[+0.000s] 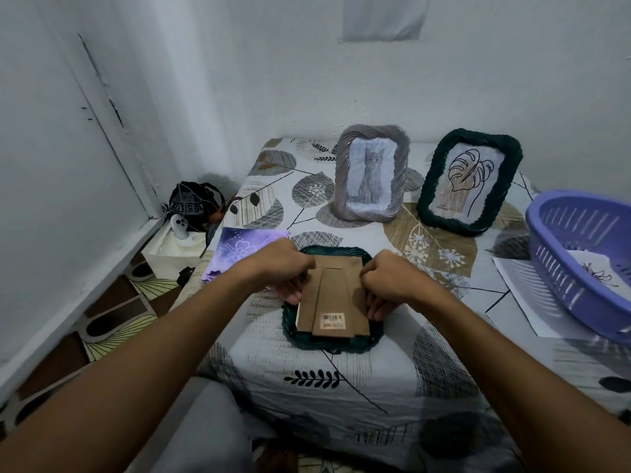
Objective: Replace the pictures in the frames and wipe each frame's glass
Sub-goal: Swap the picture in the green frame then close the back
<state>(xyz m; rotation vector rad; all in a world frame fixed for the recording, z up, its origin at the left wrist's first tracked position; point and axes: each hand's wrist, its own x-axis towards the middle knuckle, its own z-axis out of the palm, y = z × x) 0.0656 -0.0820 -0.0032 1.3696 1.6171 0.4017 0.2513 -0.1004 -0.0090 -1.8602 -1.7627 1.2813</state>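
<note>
Both hands, left (280, 268) and right (392, 281), fingers curled gripping brown backing (333, 295) edges on face-down dark frame (307, 339); two frames upright behind.

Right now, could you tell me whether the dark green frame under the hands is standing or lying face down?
Lying face down: the dark green frame is flat on the table, brown backing board upward.
</note>
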